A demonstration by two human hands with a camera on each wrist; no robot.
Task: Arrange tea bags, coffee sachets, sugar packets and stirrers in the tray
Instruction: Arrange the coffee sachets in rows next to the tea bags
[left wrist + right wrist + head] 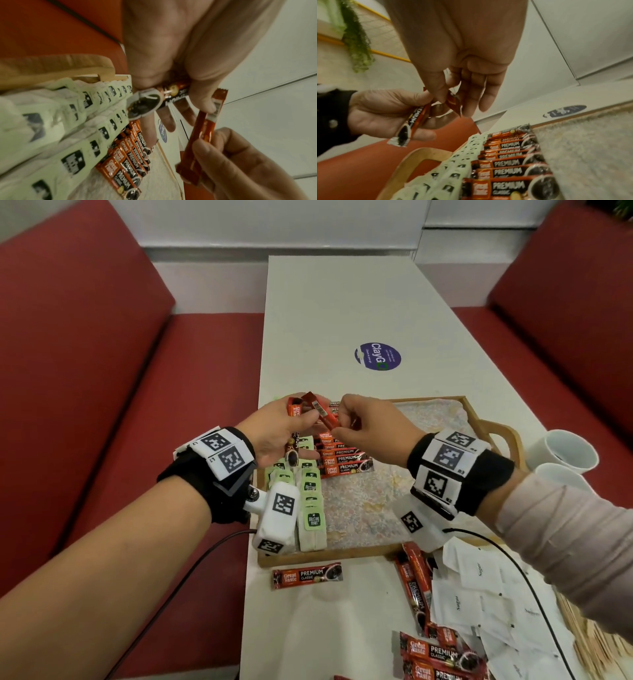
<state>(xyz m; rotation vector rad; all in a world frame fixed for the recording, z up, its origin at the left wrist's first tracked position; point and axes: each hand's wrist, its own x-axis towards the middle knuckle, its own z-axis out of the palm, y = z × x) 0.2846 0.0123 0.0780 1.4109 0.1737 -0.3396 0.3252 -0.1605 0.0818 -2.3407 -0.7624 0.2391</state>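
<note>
Head view: the left hand (281, 433) grips a small bunch of sachets (295, 436) above the far left corner of the tray (493, 426), and the right hand (370, 426) pinches one sachet (323, 414) out of that bunch. In the tray there are tea bags (311, 508) in rows on the left and a sachet row (342, 460) just beside them. More sachets, sugar packets (479, 601) and stirrers (589, 635) wait on the near worktop (342, 320).

Left wrist: fingers (202, 100) are curled round the bunch, with the pulled sachet (200, 135) clear of it, held near its lower end.

Right wrist: thumb and forefinger nip the sachet's (453, 102) top; the other fingers hang loose.

My guess is these things are light, thin and slick, a bit floppy, so take them by the crimped end seam. Squeeze the middle and the powder just shifts around.
</note>
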